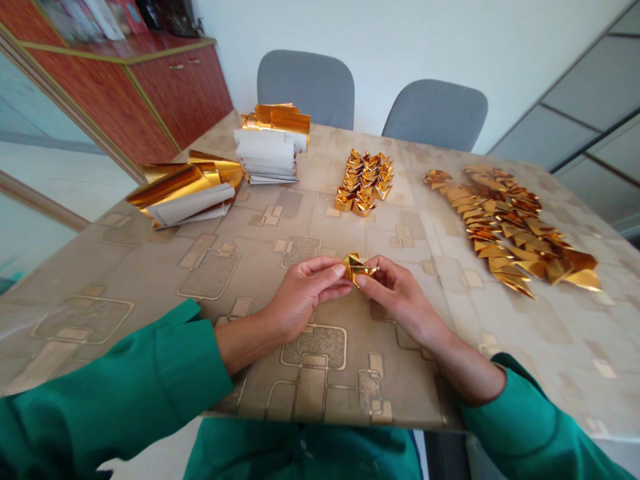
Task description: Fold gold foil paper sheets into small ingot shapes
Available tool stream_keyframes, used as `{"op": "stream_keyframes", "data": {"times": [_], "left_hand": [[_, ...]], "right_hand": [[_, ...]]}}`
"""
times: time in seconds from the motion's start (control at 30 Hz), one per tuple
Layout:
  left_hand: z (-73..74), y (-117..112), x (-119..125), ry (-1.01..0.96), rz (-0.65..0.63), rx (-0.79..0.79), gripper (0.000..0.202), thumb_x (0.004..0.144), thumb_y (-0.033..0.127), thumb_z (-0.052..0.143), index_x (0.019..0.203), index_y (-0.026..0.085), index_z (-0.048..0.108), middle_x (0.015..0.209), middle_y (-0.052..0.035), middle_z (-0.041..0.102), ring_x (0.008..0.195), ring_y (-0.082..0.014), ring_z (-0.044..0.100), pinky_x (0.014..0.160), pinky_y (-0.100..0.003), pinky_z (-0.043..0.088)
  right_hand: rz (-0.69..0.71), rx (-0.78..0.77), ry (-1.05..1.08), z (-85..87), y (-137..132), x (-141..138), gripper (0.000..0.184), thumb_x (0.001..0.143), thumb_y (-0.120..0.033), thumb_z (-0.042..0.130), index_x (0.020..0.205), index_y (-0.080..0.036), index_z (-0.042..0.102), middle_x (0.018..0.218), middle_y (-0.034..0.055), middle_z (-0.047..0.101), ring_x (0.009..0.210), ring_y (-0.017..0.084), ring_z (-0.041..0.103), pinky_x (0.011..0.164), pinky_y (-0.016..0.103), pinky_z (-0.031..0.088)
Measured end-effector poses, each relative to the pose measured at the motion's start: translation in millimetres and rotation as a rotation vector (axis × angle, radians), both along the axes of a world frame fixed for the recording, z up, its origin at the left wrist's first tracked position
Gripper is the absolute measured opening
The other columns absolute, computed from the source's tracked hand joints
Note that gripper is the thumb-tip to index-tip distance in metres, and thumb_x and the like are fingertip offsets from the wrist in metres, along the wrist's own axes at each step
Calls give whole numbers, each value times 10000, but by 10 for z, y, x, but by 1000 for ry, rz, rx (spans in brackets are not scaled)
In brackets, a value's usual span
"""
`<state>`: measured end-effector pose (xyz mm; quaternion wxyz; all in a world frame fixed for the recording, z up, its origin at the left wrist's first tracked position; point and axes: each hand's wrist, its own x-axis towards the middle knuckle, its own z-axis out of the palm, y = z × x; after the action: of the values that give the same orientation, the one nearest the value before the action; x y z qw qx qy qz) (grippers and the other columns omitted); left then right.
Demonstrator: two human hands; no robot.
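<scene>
Folded gold piece (354,267) at centre of frame, raised between two hands over the desk (255,230); small, shiny, creased, with pointed corners. Left hand (311,288) grips its left side, thumb laid along the near face, fingers behind and below. Right hand (397,290) pinches its right end between thumb and curled fingers. Both wrists come in from the lower corners, out of green sleeves (193,363). Desk cover patterned with brown and beige rounded rectangles. Just above centre, a compact cluster of gold pieces (364,181), set in close rows, well apart from the hands. Right side of frame: long overlapping rows of flatter, pointed gold pieces (510,227), fanned from the upper right down toward the right edge. Upper left of centre, an upright stack of paper (267,157), pale grey-white on the near side, gold at the top. Just beside it, further left, a loose bundle of bent sheets (193,193), gold outside with pale edges showing. Along the top of frame, two grey chairs (306,87) behind the far edge of the desk, against a white wall (410,40). Upper left corner: a reddish-brown cabinet (175,93), objects on top blurred.
</scene>
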<state>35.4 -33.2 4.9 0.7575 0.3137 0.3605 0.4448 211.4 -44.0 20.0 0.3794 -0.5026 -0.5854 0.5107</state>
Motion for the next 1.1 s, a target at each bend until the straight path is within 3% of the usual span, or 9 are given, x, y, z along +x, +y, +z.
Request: {"op": "stream_keyframes", "data": {"times": [0.2, 0.43, 0.6, 0.77, 1.1], "left_hand": [[-55, -31, -7, 91, -92, 76, 209, 761, 301, 779, 919, 167, 754, 889, -42, 752, 763, -128, 689, 798, -283, 560], [-18, -45, -12, 137, -149, 79, 232, 759, 326, 772, 910, 150, 764, 881, -79, 761, 777, -163, 701, 790, -309, 561], [-24, -33, 0, 154, -166, 87, 195, 744, 302, 783, 861, 147, 767, 824, -68, 758, 751, -157, 696, 773, -298, 559], [-50, -8, -21, 87, -168, 44, 179, 794, 305, 753, 896, 158, 759, 853, -57, 758, 769, -136, 703, 770, -264, 559], [-61, -13, -20, 53, -152, 47, 158, 785, 282, 765, 870, 149, 752, 826, -51, 755, 748, -130, 701, 763, -263, 558]], "right_hand": [[-41, 40, -78, 43, -12, -61, 294, 796, -455, 657, 711, -220, 504, 640, -33, 502, 561, 108, 413, 502, 237, 334], [-12, 48, -70, -9, 13, -30, 272, 776, -448, 669, 732, -221, 526, 643, -31, 553, 567, 108, 449, 516, 232, 359], [13, 90, -107, -37, 33, 4, 256, 789, -383, 666, 677, -218, 506, 621, -45, 524, 564, 102, 436, 532, 235, 349], [101, 125, -23, -4, 35, 46, 232, 861, -403, 619, 762, -215, 526, 689, -31, 534, 626, 115, 461, 577, 250, 366], [55, 150, -74, -17, 29, 20, 211, 844, -328, 623, 732, -210, 488, 657, -46, 495, 603, 101, 437, 553, 244, 332]]}}
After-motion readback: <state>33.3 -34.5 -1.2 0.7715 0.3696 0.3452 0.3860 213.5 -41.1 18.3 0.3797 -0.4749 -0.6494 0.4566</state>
